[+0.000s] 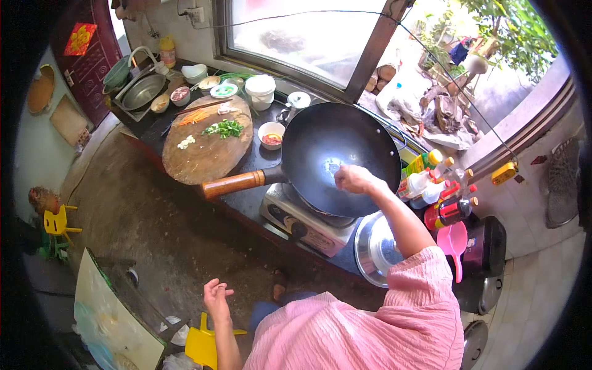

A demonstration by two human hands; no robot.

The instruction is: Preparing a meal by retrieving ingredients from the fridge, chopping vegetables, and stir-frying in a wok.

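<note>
A black wok (323, 138) with a wooden handle (233, 183) rests on a gas stove (305, 226). Over the wok's right part is my right hand (354, 179), fingers curled inward; whether it holds anything or touches the metal cannot be told. My left hand (216, 293) hangs low over the floor, empty, fingers loosely bent and apart. Left of the wok, a round wooden chopping board (208, 157) bears chopped green vegetable (224, 129), orange shreds (193, 117), white pieces (186, 142) and chopsticks (203, 106). A white bowl (270, 135) with red and yellow contents stands between board and wok.
Several sauce bottles (448, 212) and a pink ladle (452, 240) stand right of the wok. A metal lid (377, 249) lies beside the stove. Small bowls (180, 95) and a sink (143, 92) are at the back left. A yellow stool (202, 347) is near my left forearm.
</note>
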